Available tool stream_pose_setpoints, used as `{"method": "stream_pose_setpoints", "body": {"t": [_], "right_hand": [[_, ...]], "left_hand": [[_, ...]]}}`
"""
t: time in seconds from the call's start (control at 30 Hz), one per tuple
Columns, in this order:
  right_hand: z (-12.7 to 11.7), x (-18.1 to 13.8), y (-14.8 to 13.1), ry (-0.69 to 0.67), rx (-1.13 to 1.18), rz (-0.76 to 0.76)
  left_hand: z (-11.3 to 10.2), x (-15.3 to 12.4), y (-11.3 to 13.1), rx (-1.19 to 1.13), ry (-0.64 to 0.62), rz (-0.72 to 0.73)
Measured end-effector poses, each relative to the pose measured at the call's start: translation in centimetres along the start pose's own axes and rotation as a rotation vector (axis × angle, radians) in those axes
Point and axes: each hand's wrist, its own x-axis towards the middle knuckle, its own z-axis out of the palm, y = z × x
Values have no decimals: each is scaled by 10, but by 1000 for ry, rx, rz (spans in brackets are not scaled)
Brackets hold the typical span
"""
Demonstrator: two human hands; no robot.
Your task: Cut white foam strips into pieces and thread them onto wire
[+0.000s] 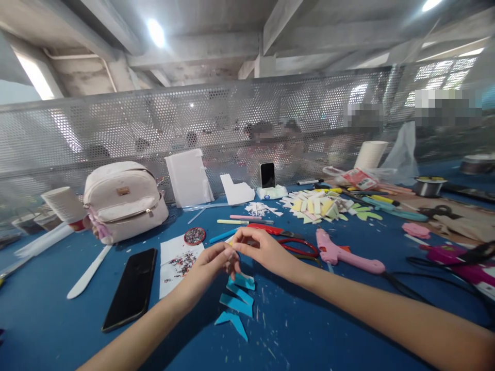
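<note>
My left hand (217, 259) and my right hand (260, 246) meet over the middle of the blue table, fingertips pinched together. Between them is something small, perhaps with a yellowish edge; the fingers hide most of it. Just below lie several cut bright-blue pieces (238, 305) with pointed ends. Left of my left hand, a white sheet (167, 257) carries scattered dark and reddish bits, with a round red-rimmed dish (195, 236) of similar bits at its top edge. Red-handled scissors (299, 247) lie beyond my right wrist, and a pink glue gun (348, 256) rests to the right.
A black phone (131, 288) and a white plastic knife (89, 272) lie left, before a pale backpack (124, 201). Pale and yellow cut strips (319, 205) are heaped at the back. Dark cords and a magenta tool (456, 262) occupy the right. A perforated metal screen (216, 123) stands behind.
</note>
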Motion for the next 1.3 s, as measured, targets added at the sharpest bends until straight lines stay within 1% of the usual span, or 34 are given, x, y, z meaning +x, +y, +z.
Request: {"method": "stream_pose_setpoints", "body": {"t": [0.17, 0.43, 0.57, 0.73, 0.87, 1.03, 1.17, 1.3], "right_hand": [[-2, 2, 1, 20, -17, -13], [1, 0, 14, -65, 58, -24], [8, -6, 21, -83, 75, -20], [15, -9, 30, -102, 81, 31], [16, -7, 37, -132, 84, 47], [14, -6, 42, -172, 96, 70], [14, -6, 42, -155, 80, 98], [14, -5, 42, -138, 57, 79]], "left_hand": [[-3, 2, 1, 98, 86, 29], [-7, 2, 2, 180, 153, 92], [-7, -2, -7, 226, 184, 100], [-9, -10, -21, 299, 217, 96], [-13, -15, -29, 348, 218, 80], [-19, -15, -37, 406, 158, 84], [-20, -15, -37, 421, 138, 55], [-18, -14, -36, 461, 161, 27]]}}
